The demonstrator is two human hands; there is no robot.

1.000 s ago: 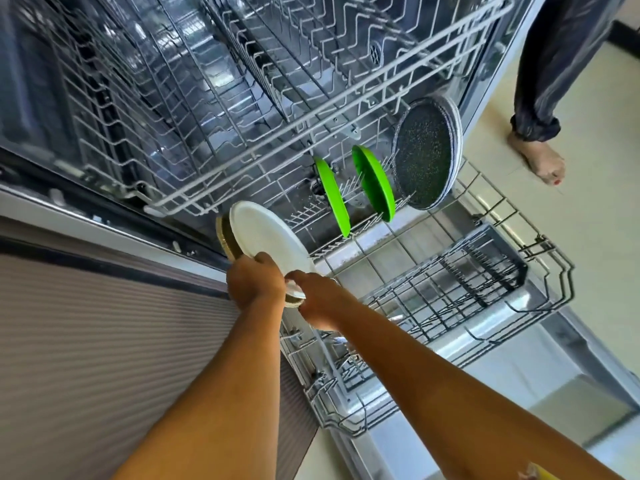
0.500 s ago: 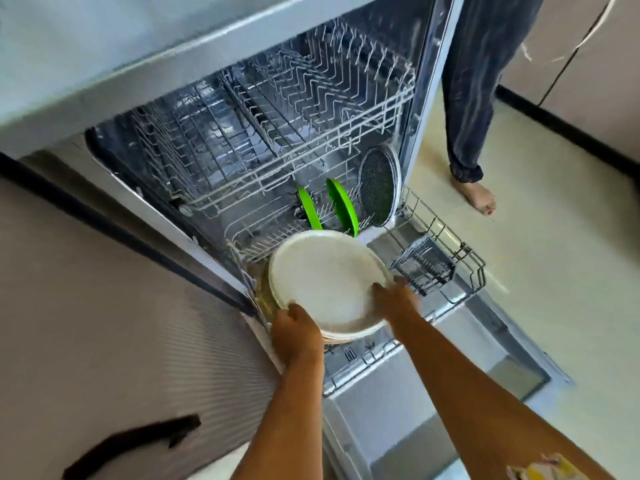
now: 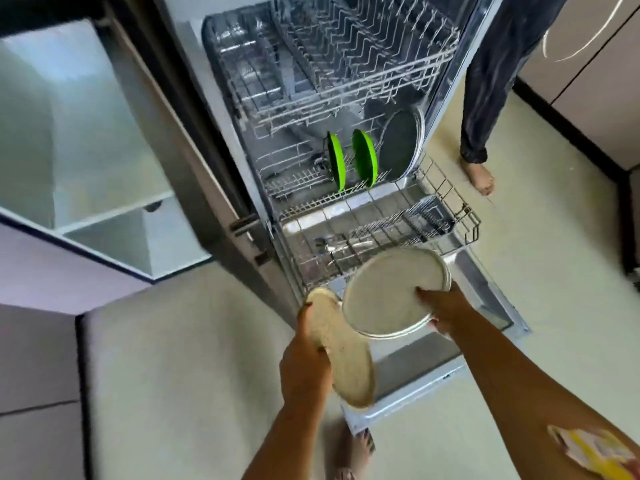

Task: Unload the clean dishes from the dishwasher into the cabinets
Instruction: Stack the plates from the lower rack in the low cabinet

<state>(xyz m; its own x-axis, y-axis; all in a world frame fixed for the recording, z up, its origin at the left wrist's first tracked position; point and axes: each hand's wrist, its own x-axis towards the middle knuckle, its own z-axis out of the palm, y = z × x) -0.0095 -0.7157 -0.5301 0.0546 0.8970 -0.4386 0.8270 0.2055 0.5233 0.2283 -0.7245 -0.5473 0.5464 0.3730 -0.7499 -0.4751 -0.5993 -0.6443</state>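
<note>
The left forearm (image 3: 277, 427) and the right forearm (image 3: 512, 386) are bare, and so are the left hand (image 3: 304, 370) and the right hand (image 3: 446, 308). Above the right elbow is the edge of a sleeve (image 3: 595, 452), a printed cloth in yellow, white and pinkish red, its pattern too blurred to make out. One foot (image 3: 353, 448) shows low down, blurred; what it wears cannot be told.

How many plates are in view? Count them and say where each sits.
5. One cream plate in the left hand, one in the right hand; two green plates upright in the lower rack; one dark plate leaning beside them. More may hide behind rack wires.
</note>
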